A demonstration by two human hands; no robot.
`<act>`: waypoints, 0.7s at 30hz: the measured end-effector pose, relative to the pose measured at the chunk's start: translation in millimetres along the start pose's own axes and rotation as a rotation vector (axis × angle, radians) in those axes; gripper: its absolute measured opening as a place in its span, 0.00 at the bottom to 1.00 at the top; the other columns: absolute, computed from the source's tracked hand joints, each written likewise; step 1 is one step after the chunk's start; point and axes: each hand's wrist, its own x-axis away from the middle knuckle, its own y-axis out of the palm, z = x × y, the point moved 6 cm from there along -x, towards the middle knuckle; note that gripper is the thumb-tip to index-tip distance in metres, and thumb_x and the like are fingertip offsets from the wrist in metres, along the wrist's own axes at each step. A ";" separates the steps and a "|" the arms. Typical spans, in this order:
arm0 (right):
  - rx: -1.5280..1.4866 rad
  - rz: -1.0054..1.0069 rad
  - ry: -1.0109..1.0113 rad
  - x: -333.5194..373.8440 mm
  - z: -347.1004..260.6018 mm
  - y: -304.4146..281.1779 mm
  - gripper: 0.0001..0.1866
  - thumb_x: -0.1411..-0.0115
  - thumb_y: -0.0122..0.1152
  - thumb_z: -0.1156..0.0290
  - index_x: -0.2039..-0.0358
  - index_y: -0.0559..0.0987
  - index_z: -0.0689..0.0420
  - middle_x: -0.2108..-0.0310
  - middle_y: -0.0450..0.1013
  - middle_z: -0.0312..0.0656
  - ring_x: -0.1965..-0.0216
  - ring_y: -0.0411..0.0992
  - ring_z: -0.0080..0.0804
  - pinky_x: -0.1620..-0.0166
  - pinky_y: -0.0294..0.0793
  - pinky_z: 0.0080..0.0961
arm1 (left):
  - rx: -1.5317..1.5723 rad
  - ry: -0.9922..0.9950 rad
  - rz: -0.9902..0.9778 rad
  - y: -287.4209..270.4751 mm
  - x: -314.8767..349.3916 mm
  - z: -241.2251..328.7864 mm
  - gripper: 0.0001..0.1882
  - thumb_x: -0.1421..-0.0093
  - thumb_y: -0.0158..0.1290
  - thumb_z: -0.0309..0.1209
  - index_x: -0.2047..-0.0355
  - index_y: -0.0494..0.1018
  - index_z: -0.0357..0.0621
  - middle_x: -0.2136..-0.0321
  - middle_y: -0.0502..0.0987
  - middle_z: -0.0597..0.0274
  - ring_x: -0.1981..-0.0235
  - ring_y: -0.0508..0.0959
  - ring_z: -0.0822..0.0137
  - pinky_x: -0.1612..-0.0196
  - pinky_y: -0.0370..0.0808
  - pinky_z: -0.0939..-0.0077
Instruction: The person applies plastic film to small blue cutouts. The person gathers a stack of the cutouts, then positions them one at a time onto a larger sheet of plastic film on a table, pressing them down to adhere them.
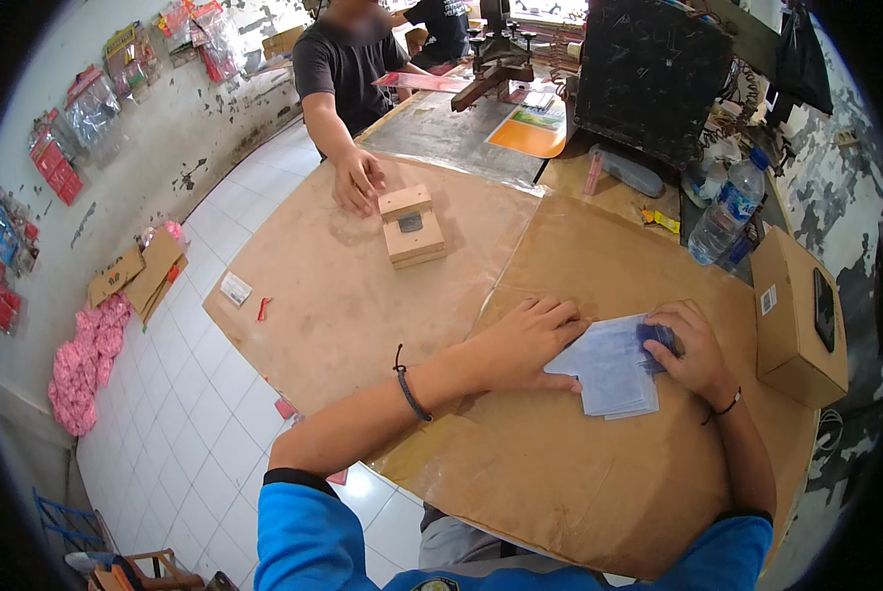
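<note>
Pale bluish plastic-like sheets [609, 379] lie in a loose stack on the brown covered table [560, 483], their edges slightly uneven. My left hand [535, 340] rests at the stack's left side, fingers stretched out and thumb apart on its edge. At the upper right of the stack, my right hand [696, 347] curls round a small dark blue piece [650, 335] and holds it against the sheets. Fingers partly cover this piece, so its exact kind cannot be made out.
Across the table, a co-worker's hand [360, 184] is beside a wooden block [415, 241] with a grey inset. A cardboard box [781, 325] carrying a dark phone [823, 310] stands at right, near a water bottle [725, 212]. A red scrap [263, 309] lies far left.
</note>
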 end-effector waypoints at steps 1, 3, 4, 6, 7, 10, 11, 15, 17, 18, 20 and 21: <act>-0.043 -0.001 0.101 -1.6 2.0 1.3 0.15 0.43 0.71 0.69 0.57 0.80 0.61 0.60 0.75 0.43 0.58 0.72 0.40 0.52 0.72 0.34 | 0.007 0.000 -0.001 0.2 0.1 -0.2 0.42 0.46 0.65 0.53 0.41 0.69 0.34 0.50 0.71 0.51 0.45 0.70 0.52 0.41 0.66 0.59; -0.085 0.014 0.204 -4.5 1.8 3.1 0.12 0.42 0.70 0.71 0.60 0.80 0.61 0.64 0.75 0.43 0.61 0.72 0.40 0.55 0.72 0.34 | 0.012 0.007 0.002 0.3 -0.2 0.0 0.42 0.46 0.66 0.52 0.41 0.69 0.34 0.50 0.71 0.51 0.45 0.70 0.52 0.41 0.66 0.59; -0.084 0.028 0.205 -8.0 -0.4 3.3 0.10 0.42 0.69 0.71 0.61 0.80 0.61 0.66 0.75 0.43 0.63 0.72 0.40 0.57 0.72 0.34 | 0.011 0.011 0.009 0.4 0.3 0.4 0.42 0.46 0.66 0.52 0.41 0.69 0.34 0.50 0.71 0.51 0.45 0.70 0.52 0.41 0.66 0.59; -0.060 0.022 0.207 -10.0 -1.1 3.5 0.08 0.41 0.68 0.72 0.63 0.81 0.60 0.69 0.75 0.42 0.65 0.72 0.40 0.58 0.71 0.33 | 0.017 0.000 0.003 -0.8 0.7 0.6 0.42 0.46 0.65 0.52 0.40 0.69 0.34 0.51 0.71 0.51 0.45 0.70 0.51 0.42 0.66 0.60; -0.035 0.003 0.209 -9.3 -0.4 3.2 0.07 0.40 0.68 0.72 0.63 0.81 0.60 0.70 0.76 0.42 0.66 0.72 0.40 0.59 0.72 0.33 | 0.026 -0.015 -0.009 -1.6 0.3 1.5 0.42 0.46 0.65 0.52 0.41 0.68 0.34 0.51 0.71 0.50 0.46 0.70 0.51 0.42 0.67 0.59; 0.031 0.043 0.141 -7.5 -6.7 -2.3 0.05 0.40 0.68 0.72 0.65 0.81 0.59 0.72 0.78 0.42 0.66 0.74 0.39 0.61 0.72 0.33 | 0.037 -0.038 -0.012 0.3 -1.3 0.8 0.42 0.46 0.65 0.52 0.41 0.68 0.34 0.51 0.71 0.49 0.46 0.70 0.50 0.43 0.67 0.59; 0.045 0.068 0.106 -6.3 -12.0 -3.7 0.05 0.40 0.68 0.72 0.65 0.82 0.59 0.72 0.78 0.42 0.66 0.74 0.39 0.62 0.73 0.33 | 0.043 -0.049 -0.010 3.6 -0.2 0.4 0.41 0.45 0.65 0.52 0.41 0.68 0.34 0.52 0.71 0.48 0.47 0.70 0.50 0.44 0.68 0.59; -0.078 0.015 -0.010 -0.1 -65.5 -1.4 0.04 0.37 0.65 0.72 0.68 0.81 0.58 0.67 0.82 0.42 0.58 0.79 0.39 0.54 0.78 0.35 | 0.079 -0.055 0.058 4.7 -1.2 -2.1 0.39 0.45 0.65 0.50 0.41 0.68 0.37 0.53 0.72 0.48 0.50 0.73 0.48 0.47 0.71 0.58; -0.252 -0.014 -0.118 5.2 -91.2 1.4 0.05 0.35 0.62 0.71 0.68 0.81 0.57 0.64 0.82 0.43 0.54 0.80 0.40 0.49 0.79 0.36 | 0.168 -0.078 0.108 -0.5 -1.9 -1.8 0.36 0.44 0.66 0.49 0.41 0.70 0.42 0.54 0.72 0.48 0.52 0.74 0.49 0.50 0.72 0.60; -0.324 -0.040 -0.091 7.0 -90.5 3.4 0.06 0.33 0.61 0.70 0.66 0.80 0.58 0.63 0.82 0.43 0.53 0.80 0.40 0.47 0.78 0.36 | 0.176 -0.071 0.089 -2.8 -1.8 -2.5 0.32 0.43 0.66 0.47 0.44 0.72 0.44 0.54 0.73 0.50 0.53 0.74 0.51 0.51 0.73 0.61; -0.458 -0.082 -0.026 6.9 -80.7 8.6 0.08 0.31 0.58 0.69 0.62 0.80 0.59 0.60 0.82 0.45 0.51 0.79 0.39 0.42 0.75 0.36 | 0.199 -0.044 0.049 -7.6 -1.5 -6.1 0.24 0.42 0.65 0.43 0.49 0.77 0.47 0.55 0.73 0.52 0.55 0.76 0.53 0.52 0.74 0.63; -0.603 -0.017 -0.020 9.6 -64.6 15.3 0.14 0.27 0.52 0.63 0.55 0.78 0.61 0.56 0.82 0.47 0.50 0.78 0.37 0.41 0.74 0.34 | 0.284 -0.044 0.063 -7.9 -1.1 -11.8 0.20 0.41 0.65 0.42 0.52 0.78 0.47 0.56 0.74 0.52 0.54 0.75 0.53 0.52 0.73 0.62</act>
